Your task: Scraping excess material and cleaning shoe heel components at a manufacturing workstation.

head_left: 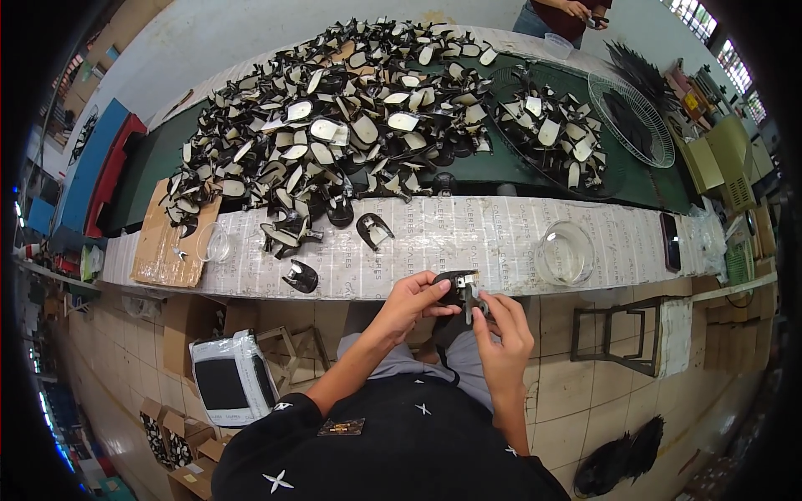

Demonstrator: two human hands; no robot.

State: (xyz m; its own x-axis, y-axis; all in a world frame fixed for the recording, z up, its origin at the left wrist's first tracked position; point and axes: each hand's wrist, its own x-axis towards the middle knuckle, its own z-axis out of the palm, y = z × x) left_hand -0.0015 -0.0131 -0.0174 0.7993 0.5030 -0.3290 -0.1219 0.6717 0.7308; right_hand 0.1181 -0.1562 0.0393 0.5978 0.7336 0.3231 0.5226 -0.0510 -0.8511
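Near the table's front edge, my left hand [415, 299] pinches a black curved shoe heel piece [451, 277] with a pale inner face. My right hand [505, 332] closes its fingers on a small grey object [470, 306] pressed against that piece; its kind is hard to make out. Loose black heel pieces lie on the covered table ahead: one by itself [302, 276] to the left of my hands, another [374, 232] farther up. Beyond them rises a large heap of black and cream heel pieces [326, 130].
A clear round bowl [576, 275] stands right of my hands, with a phone [669, 242] farther right. At left, a clear cup [219, 244] sits beside a cardboard sheet [149, 259]. An oval basket [666, 142] lies at far right. Another person [560, 21] stands across the table.
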